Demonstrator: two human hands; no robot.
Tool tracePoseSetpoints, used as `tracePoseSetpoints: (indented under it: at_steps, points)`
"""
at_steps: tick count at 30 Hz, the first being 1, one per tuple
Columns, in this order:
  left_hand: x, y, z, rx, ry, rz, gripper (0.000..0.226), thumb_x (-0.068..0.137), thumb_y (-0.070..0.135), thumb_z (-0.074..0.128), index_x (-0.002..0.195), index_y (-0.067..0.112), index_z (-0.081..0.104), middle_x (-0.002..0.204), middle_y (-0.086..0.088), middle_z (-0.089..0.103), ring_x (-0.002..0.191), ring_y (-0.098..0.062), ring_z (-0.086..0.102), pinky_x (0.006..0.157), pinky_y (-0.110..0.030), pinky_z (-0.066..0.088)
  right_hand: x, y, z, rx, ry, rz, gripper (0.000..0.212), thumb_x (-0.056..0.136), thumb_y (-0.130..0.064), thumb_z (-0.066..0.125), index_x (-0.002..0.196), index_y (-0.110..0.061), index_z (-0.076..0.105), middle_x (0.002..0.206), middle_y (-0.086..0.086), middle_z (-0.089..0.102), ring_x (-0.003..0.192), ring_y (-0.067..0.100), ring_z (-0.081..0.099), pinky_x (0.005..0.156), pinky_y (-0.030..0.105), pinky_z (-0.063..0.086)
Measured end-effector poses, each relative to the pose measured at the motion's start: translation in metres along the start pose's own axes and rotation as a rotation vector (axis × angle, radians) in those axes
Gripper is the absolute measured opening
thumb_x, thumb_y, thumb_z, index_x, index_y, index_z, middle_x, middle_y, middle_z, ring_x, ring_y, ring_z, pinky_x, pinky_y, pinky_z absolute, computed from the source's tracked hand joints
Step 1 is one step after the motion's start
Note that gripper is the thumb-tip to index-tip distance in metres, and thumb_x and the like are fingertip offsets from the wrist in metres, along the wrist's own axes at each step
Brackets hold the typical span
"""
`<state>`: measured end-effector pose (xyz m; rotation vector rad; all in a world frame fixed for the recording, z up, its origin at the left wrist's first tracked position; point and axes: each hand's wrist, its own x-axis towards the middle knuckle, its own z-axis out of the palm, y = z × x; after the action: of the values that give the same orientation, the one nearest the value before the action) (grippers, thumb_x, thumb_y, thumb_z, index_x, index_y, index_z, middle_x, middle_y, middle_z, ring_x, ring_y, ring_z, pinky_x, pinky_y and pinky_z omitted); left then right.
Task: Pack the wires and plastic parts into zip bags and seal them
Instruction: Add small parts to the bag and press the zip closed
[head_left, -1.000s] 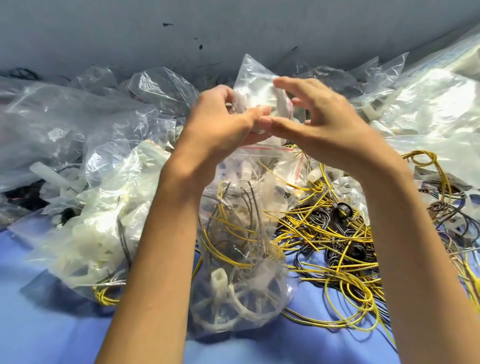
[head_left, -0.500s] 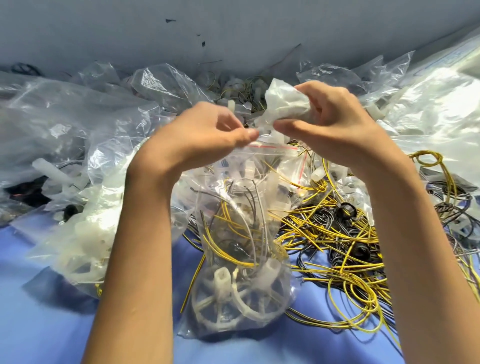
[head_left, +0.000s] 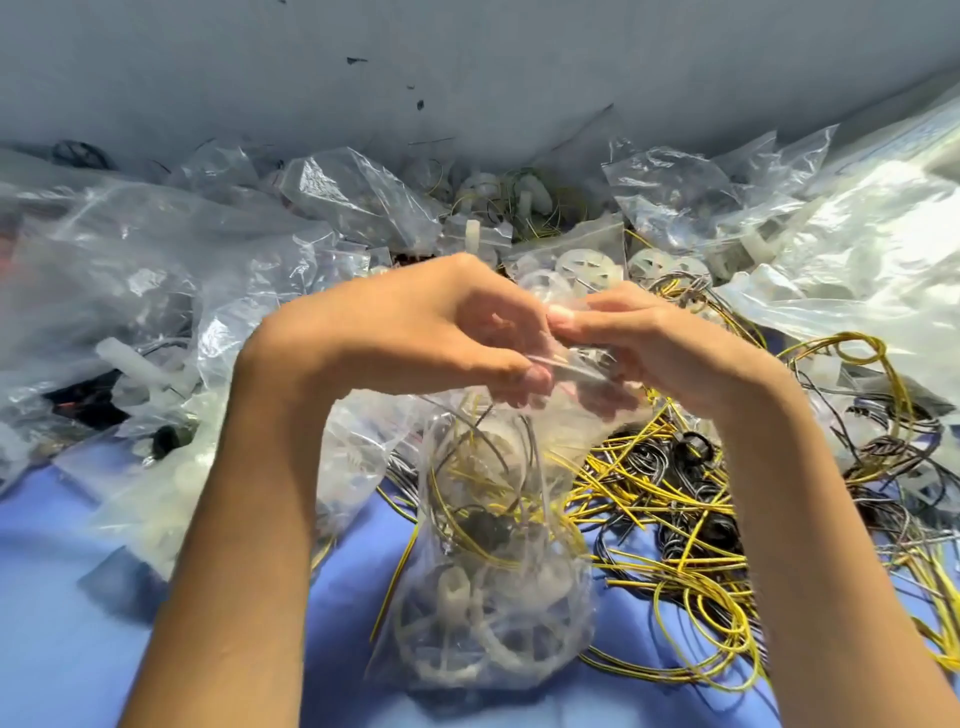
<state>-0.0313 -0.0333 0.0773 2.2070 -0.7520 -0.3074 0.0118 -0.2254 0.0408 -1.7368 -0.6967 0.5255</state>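
**Plastic zip bag being pinched at its mouth by both my hands**

Plastic is what I am gripping. My left hand (head_left: 431, 332) and my right hand (head_left: 660, 348) are meeting at the top of a clear zip bag (head_left: 550, 613). Each is pinching the bag's mouth between thumb and curled fingers, with the fingertips almost touching. This spot is blurred, so I cannot tell whether the sealing strip is closed.

The bag is hanging straight below my hands, and its bottom is resting on the blue table (head_left: 62, 623) between my forearms. Inside it, bagged wires (head_left: 467, 467), yellow and dark, are looping through the upper part. A white plastic wheel (head_left: 467, 644) is lying at the bottom.

Below and to the right of my right hand, a loose wire tangle (head_left: 675, 525) of yellow and black is spreading over the table. To the left of my left hand, filled clear bags (head_left: 156, 291) are piling up. Beyond my fingertips, more bags holding white plastic parts (head_left: 587, 265) are lying against a grey wall (head_left: 467, 78).
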Motion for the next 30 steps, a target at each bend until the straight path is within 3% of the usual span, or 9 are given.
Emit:
tracePoseSetpoints:
  at_steps: [6, 11, 14, 17, 21, 23, 26, 28, 30]
  points:
    - [-0.008, -0.013, -0.013, 0.038, 0.022, 0.071, 0.013, 0.08, 0.035, 0.071, 0.071, 0.026, 0.067, 0.07, 0.003, 0.069, 0.07, -0.009, 0.064, 0.069, -0.028, 0.048, 0.0, -0.002, -0.002, 0.085, -0.088, 0.098, 0.021, 0.075, -0.02, 0.053, 0.078, -0.001, 0.063, 0.061, -0.004, 0.066, 0.054, 0.005, 0.061, 0.051, 0.013, 0.046]
    - [-0.002, -0.014, -0.01, 0.053, 0.121, 0.243, 0.009, 0.08, 0.027, 0.07, 0.073, 0.025, 0.065, 0.063, 0.01, 0.065, 0.06, 0.003, 0.056, 0.057, -0.004, 0.036, 0.002, -0.012, -0.008, 0.007, -0.223, 0.157, 0.027, 0.082, -0.02, 0.055, 0.082, 0.006, 0.062, 0.068, 0.003, 0.059, 0.065, 0.012, 0.056, 0.066, 0.02, 0.046]
    - [0.007, -0.018, -0.004, 0.033, 0.195, 0.288, 0.007, 0.079, 0.031, 0.067, 0.075, 0.028, 0.062, 0.066, 0.009, 0.064, 0.063, 0.003, 0.055, 0.062, -0.005, 0.037, 0.009, -0.025, -0.002, -0.273, -0.356, 0.237, 0.034, 0.089, -0.011, 0.061, 0.056, -0.019, 0.066, 0.052, -0.013, 0.054, 0.049, -0.004, 0.049, 0.054, 0.008, 0.042]
    - [0.016, -0.022, 0.004, 0.037, 0.231, 0.317, 0.009, 0.081, 0.035, 0.067, 0.078, 0.029, 0.061, 0.066, 0.009, 0.063, 0.065, 0.004, 0.054, 0.064, -0.007, 0.038, 0.025, -0.02, 0.006, -0.402, -0.346, 0.392, 0.006, 0.088, -0.004, 0.063, 0.086, -0.001, 0.067, 0.075, 0.001, 0.056, 0.071, 0.008, 0.052, 0.066, 0.022, 0.049]
    - [0.021, -0.025, 0.015, -0.052, 0.309, 0.329, 0.006, 0.08, 0.033, 0.063, 0.079, 0.031, 0.058, 0.073, 0.015, 0.061, 0.067, 0.008, 0.052, 0.066, -0.006, 0.038, 0.037, -0.012, 0.015, -0.416, -0.368, 0.452, 0.019, 0.091, 0.011, 0.05, 0.075, 0.006, 0.059, 0.056, -0.012, 0.058, 0.056, -0.003, 0.051, 0.056, 0.003, 0.04]
    - [0.023, -0.027, 0.023, -0.117, 0.338, 0.327, 0.009, 0.077, 0.032, 0.065, 0.079, 0.028, 0.058, 0.073, 0.019, 0.061, 0.068, 0.009, 0.053, 0.068, -0.005, 0.038, 0.042, -0.003, 0.017, -0.352, -0.322, 0.429, 0.017, 0.094, 0.009, 0.044, 0.099, 0.014, 0.06, 0.082, 0.005, 0.065, 0.084, 0.001, 0.058, 0.069, 0.002, 0.041]
    - [0.026, -0.035, 0.029, -0.165, 0.426, 0.281, 0.022, 0.074, 0.026, 0.077, 0.075, 0.024, 0.056, 0.067, 0.021, 0.06, 0.065, 0.008, 0.052, 0.066, -0.006, 0.038, 0.041, 0.022, 0.025, -0.278, -0.256, 0.357, 0.038, 0.099, 0.005, 0.037, 0.135, 0.016, 0.036, 0.132, 0.016, 0.049, 0.129, 0.029, 0.044, 0.096, 0.014, 0.042]
    - [0.027, -0.039, 0.034, -0.251, 0.478, 0.226, 0.023, 0.071, 0.024, 0.077, 0.071, 0.02, 0.054, 0.061, 0.019, 0.057, 0.06, 0.007, 0.049, 0.062, -0.007, 0.039, 0.025, 0.041, 0.019, -0.544, -0.398, 0.103, 0.039, 0.101, -0.003, 0.035, 0.138, 0.009, 0.038, 0.137, 0.016, 0.049, 0.125, 0.028, 0.051, 0.097, 0.022, 0.046]
    - [0.027, -0.041, 0.038, -0.306, 0.507, 0.204, 0.019, 0.067, 0.024, 0.072, 0.07, 0.018, 0.054, 0.058, 0.02, 0.058, 0.057, 0.008, 0.05, 0.058, -0.007, 0.04, 0.027, 0.05, 0.015, -0.533, -0.39, 0.118, 0.038, 0.101, -0.004, 0.037, 0.139, -0.003, 0.039, 0.13, 0.013, 0.055, 0.097, 0.007, 0.066, 0.087, 0.021, 0.052]
